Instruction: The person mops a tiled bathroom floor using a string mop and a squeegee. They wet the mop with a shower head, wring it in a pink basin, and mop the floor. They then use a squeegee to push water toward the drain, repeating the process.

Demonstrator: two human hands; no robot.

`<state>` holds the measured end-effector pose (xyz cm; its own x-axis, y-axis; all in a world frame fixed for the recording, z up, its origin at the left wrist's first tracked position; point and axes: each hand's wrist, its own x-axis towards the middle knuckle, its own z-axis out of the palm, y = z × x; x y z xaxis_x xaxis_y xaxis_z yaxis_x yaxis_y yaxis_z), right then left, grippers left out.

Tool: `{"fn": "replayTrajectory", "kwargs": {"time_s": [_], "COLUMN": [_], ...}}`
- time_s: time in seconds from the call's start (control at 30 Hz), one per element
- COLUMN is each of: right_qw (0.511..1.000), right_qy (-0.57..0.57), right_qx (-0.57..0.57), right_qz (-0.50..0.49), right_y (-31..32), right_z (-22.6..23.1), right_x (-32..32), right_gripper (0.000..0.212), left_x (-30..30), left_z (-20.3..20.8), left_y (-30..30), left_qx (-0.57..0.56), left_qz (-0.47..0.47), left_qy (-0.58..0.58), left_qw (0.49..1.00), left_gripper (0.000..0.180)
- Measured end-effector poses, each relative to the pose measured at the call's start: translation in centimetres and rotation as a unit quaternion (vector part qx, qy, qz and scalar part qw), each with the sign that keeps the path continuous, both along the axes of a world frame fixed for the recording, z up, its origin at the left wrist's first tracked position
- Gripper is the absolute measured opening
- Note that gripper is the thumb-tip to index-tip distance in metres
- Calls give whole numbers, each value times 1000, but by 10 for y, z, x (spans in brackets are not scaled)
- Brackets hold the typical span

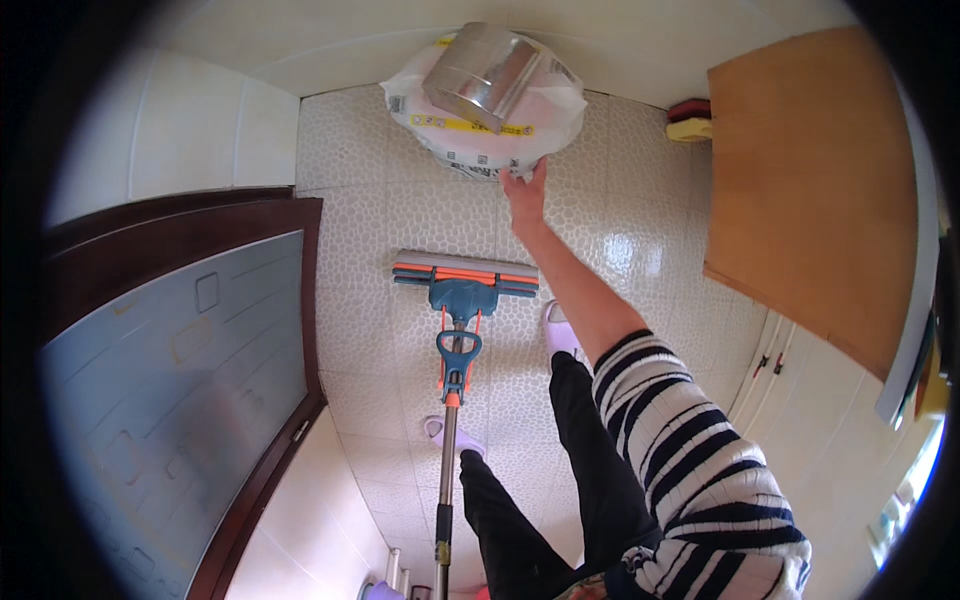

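My right hand [525,200] reaches far forward, its fingers closed on the near edge of a bulging white plastic bag [555,110]. The bag carries a yellow strip and dark print, and something pinkish shows faintly through it. On top of it rests a shiny silver cylinder [482,70], tilted. A sponge mop stands nearer me, with a blue-and-orange head [465,285] on the tiles and a metal pole [449,450] running down to the lower edge. My left hand is out of view, so whatever supports the pole is hidden.
A dark-framed door with a grey-blue panel [190,370] is on the left. An orange-brown board [815,190] juts out on the right, with a yellow sponge [688,130] beside its far end. Lilac slippers [560,330] are on my feet on the pebble-patterned floor [350,230].
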<state>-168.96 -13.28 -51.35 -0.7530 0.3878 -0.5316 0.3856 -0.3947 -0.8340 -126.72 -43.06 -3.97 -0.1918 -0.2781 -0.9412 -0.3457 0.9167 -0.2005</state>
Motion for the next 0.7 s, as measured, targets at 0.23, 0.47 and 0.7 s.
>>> {"fn": "replayTrajectory", "kwargs": {"time_s": [0.23,0.47,0.7], "right_qw": [905,851,909], "right_qy": [-312,-311,-267], "right_qx": [31,-422,-299], "right_qz": [288,-34,-113], "right_y": [-117,-144,-3], "right_z": [126,210,152], "right_x": [362,396,329], "right_gripper": [76,28,9], "left_x": [52,94,76], "left_z": [25,43,37], "left_y": [-12,-6,38], "left_qx": [10,11,76], "left_qz": [13,6,-112], "left_qy": [15,28,107], "left_qw": [1000,1000,985], "left_gripper": [21,19,18]}}
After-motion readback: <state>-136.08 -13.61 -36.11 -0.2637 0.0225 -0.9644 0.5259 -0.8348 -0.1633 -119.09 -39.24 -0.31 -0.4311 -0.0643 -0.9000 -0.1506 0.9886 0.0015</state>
